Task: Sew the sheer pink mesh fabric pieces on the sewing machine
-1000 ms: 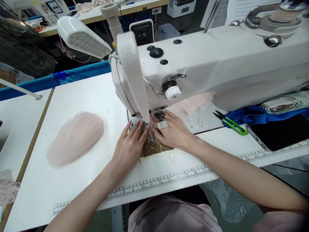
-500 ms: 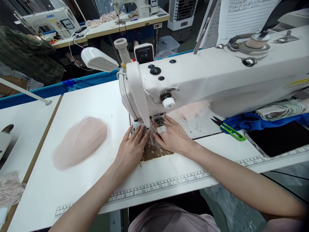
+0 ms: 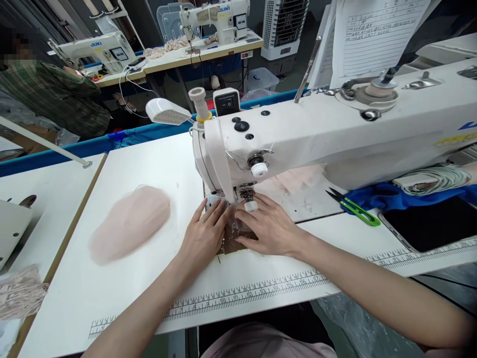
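Both of my hands work at the needle area of a white sewing machine (image 3: 316, 124). My left hand (image 3: 206, 231) lies flat left of the presser foot, fingers stretched toward it. On the right, my right hand (image 3: 270, 226) rests palm down with its thumb held apart, its fingertips partly hidden under the machine head. Between them a thin, see-through piece of fabric (image 3: 238, 224) lies over the brown plate (image 3: 233, 243). Its edges are hard to make out. A sheer pale pink fabric piece (image 3: 130, 223) lies on the table to the left.
Green thread snips (image 3: 357, 209) lie to the right, beside a blue cloth (image 3: 372, 191) and a dark-screened phone (image 3: 432, 223). More pink fabric (image 3: 298, 178) sits behind the needle. A printed ruler (image 3: 238, 296) runs along the front edge. Another person (image 3: 63, 99) is at the far left.
My right hand has drawn slightly back toward me, and its thumb has moved away from the needle. My left hand stays about in place. The camera view has shifted a little.
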Demonstrator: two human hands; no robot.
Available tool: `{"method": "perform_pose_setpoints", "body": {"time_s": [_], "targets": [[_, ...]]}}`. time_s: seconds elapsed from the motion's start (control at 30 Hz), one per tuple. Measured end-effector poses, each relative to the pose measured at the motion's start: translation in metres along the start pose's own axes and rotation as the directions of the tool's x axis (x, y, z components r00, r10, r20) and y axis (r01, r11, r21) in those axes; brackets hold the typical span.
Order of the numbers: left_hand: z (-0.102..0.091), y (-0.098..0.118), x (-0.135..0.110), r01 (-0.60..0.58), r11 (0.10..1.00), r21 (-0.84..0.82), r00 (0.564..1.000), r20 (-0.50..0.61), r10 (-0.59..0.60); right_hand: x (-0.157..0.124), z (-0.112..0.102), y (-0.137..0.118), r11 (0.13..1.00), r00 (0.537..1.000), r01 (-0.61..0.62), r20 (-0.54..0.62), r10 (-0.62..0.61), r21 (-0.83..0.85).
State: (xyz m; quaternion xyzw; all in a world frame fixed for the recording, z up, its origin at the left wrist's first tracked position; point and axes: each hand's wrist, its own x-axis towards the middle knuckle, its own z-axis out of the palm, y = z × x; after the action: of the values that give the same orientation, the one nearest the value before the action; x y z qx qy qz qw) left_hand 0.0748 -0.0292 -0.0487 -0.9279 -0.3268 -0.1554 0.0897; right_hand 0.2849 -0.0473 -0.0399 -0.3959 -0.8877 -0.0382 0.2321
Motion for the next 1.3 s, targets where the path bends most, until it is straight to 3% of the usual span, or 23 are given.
{"method": "perform_pose_setpoints", "body": {"time_s": [0.17,0.3,0.4,0.53,0.67,0.9,1.3], "targets": [[-0.004,-0.005,0.005,0.009,0.998,-0.068,0.997,-0.074,-0.014,0.002,0.006,0.000,0.993,0.999,-0.006,-0.043,0.000,-0.121],[-0.002,-0.008,0.008,0.024,0.991,-0.134,0.988,-0.147,-0.044,0.001,0.009,0.002,0.998,0.994,-0.028,-0.111,0.021,-0.062],[-0.002,-0.008,0.009,0.037,0.986,-0.165,0.982,-0.178,-0.066,0.001,0.009,0.000,0.999,0.995,-0.041,-0.088,0.040,-0.010],[-0.003,-0.007,0.010,0.021,0.987,-0.161,0.983,-0.178,-0.050,0.001,0.010,-0.001,0.998,0.998,-0.056,-0.044,0.054,-0.042],[-0.002,-0.007,0.009,-0.003,0.991,-0.131,0.981,-0.195,-0.023,0.003,0.011,0.000,0.995,0.993,-0.040,-0.111,0.030,-0.088],[-0.003,-0.008,0.007,-0.075,0.995,-0.072,0.978,-0.200,0.059,0.002,0.008,0.000,0.991,0.972,0.092,-0.205,-0.111,-0.099],[-0.001,-0.006,0.002,-0.067,0.996,-0.061,0.986,-0.154,0.057,0.002,0.010,0.003,0.989,0.963,0.091,-0.264,-0.059,0.113]]}}
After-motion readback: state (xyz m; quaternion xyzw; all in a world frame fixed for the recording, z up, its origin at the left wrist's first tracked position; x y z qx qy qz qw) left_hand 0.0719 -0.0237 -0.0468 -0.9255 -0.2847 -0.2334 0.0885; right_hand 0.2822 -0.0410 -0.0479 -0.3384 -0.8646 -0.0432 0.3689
